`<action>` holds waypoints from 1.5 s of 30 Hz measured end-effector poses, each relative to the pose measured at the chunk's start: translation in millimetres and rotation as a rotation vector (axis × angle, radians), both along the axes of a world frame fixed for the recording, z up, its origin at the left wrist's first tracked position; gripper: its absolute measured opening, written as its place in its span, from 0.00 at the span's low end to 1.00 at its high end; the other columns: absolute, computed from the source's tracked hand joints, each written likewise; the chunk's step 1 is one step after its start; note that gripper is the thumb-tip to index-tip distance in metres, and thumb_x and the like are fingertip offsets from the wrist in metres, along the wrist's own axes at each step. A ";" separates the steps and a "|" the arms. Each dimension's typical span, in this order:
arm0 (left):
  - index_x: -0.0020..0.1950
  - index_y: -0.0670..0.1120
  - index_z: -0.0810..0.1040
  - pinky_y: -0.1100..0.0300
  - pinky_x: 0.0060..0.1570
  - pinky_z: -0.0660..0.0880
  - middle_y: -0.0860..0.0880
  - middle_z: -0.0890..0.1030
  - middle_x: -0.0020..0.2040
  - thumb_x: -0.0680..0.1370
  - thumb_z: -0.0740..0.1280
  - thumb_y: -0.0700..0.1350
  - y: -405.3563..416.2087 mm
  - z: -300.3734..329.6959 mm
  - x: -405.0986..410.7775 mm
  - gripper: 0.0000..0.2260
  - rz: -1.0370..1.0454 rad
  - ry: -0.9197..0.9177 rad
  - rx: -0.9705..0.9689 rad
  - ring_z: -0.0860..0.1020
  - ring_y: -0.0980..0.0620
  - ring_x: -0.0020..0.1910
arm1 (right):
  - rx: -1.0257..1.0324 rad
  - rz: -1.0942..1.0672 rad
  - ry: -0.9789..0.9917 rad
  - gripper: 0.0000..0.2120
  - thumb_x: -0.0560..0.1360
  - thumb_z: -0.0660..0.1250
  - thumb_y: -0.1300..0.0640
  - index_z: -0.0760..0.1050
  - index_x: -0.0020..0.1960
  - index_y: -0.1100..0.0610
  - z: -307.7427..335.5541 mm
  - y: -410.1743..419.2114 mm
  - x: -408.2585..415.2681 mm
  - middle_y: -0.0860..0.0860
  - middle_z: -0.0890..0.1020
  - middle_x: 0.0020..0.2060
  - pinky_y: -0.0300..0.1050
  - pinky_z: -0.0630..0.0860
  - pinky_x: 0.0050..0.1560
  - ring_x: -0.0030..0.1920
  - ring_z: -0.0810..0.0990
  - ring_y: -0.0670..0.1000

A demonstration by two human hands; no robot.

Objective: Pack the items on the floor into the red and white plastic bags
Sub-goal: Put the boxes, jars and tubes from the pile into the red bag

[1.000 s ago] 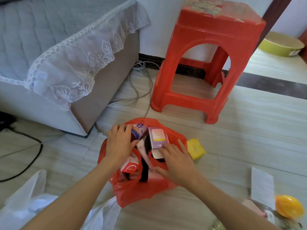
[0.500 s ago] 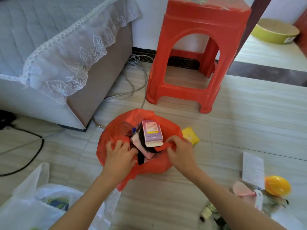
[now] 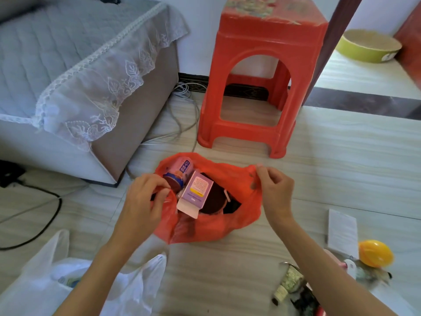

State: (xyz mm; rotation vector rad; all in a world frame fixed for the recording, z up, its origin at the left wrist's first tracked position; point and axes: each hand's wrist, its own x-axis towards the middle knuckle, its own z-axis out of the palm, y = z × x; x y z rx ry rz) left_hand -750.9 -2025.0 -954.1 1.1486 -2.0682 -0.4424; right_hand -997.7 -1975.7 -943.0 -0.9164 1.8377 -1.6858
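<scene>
The red plastic bag (image 3: 230,222) sits on the floor in the middle, its mouth pulled wide. My left hand (image 3: 142,204) pinches its left rim and my right hand (image 3: 274,191) pinches its right handle, lifted a little. Inside stand a purple box (image 3: 197,191), a pink can (image 3: 180,173) and a dark round item (image 3: 215,200). The white plastic bag (image 3: 47,277) lies at the lower left with things in it. Loose on the floor at the lower right are a yellow ball (image 3: 374,253), a white paper (image 3: 342,229) and a tube (image 3: 288,282).
A red plastic stool (image 3: 262,71) stands behind the bag. A sofa with a lace cover (image 3: 91,83) fills the left side. Cables (image 3: 184,117) run along the wall and a black cord (image 3: 49,220) crosses the floor at left. A yellow basin (image 3: 368,45) rests far right.
My hands left the items inside the bag, took hold of its rim, then spread apart, opening the mouth wider. The small yellow item beside the bag is now hidden.
</scene>
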 end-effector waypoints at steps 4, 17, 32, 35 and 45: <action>0.46 0.43 0.79 0.59 0.54 0.69 0.50 0.77 0.48 0.73 0.61 0.46 12.7 -0.3 -7.2 0.10 -0.089 -0.134 -0.031 0.74 0.53 0.50 | 0.074 -0.057 -0.064 0.16 0.76 0.63 0.60 0.75 0.30 0.57 -14.5 10.6 -30.1 0.51 0.77 0.26 0.36 0.72 0.37 0.26 0.74 0.41; 0.48 0.43 0.79 0.53 0.57 0.69 0.45 0.81 0.49 0.70 0.62 0.39 97.4 -31.3 -154.8 0.10 -0.662 -0.514 -0.327 0.77 0.45 0.51 | 0.922 0.134 0.345 0.16 0.76 0.63 0.57 0.72 0.62 0.59 -156.3 171.0 -94.2 0.55 0.77 0.58 0.43 0.70 0.54 0.58 0.76 0.53; 0.75 0.38 0.41 0.48 0.73 0.46 0.35 0.41 0.75 0.80 0.55 0.45 1.9 -143.2 -263.9 0.30 -0.320 -1.174 0.335 0.43 0.37 0.75 | 1.087 0.602 0.976 0.38 0.51 0.79 0.48 0.76 0.59 0.57 -224.5 174.8 -113.5 0.52 0.82 0.44 0.47 0.78 0.39 0.41 0.81 0.54; 0.75 0.39 0.41 0.48 0.74 0.45 0.35 0.40 0.75 0.80 0.56 0.46 -6.9 -149.8 -268.6 0.31 -0.324 -1.179 0.332 0.43 0.38 0.75 | 1.044 0.486 0.980 0.32 0.51 0.79 0.49 0.79 0.52 0.57 -226.3 166.1 -114.6 0.52 0.81 0.37 0.45 0.74 0.30 0.34 0.80 0.54; 0.68 0.44 0.65 0.49 0.69 0.55 0.41 0.66 0.69 0.77 0.59 0.51 17.2 -156.1 -258.9 0.21 -0.445 -0.975 0.142 0.65 0.42 0.67 | 1.068 0.377 0.504 0.21 0.72 0.68 0.47 0.69 0.57 0.59 -216.6 142.1 -118.4 0.55 0.72 0.55 0.49 0.73 0.54 0.56 0.73 0.56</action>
